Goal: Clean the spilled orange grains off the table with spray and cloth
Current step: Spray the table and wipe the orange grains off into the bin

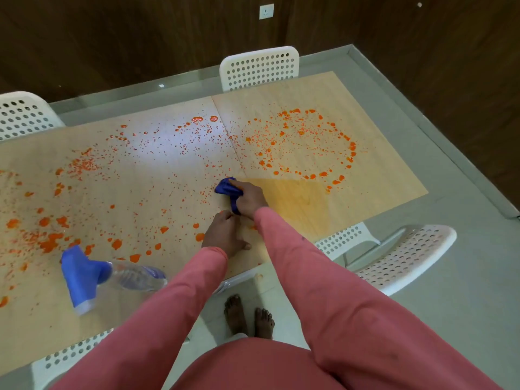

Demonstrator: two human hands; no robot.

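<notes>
Orange grains (304,139) lie scattered in rings and patches over most of the light wooden table (388,175). My right hand (249,199) grips a bunched blue cloth (226,188) and presses it on the tabletop near the seam between the two table panels. A wet, darker wiped patch (298,201) spreads to the right of that hand. My left hand (225,233) rests on the table just below the right one, fingers curled, holding nothing. A clear spray bottle (112,274) with a blue trigger head lies on its side at the front left.
White perforated chairs stand around the table: one at the far side (259,67), one at the far left (24,114), one at the right front (405,257), one under the near edge (70,358). My bare feet (249,316) are on the pale floor.
</notes>
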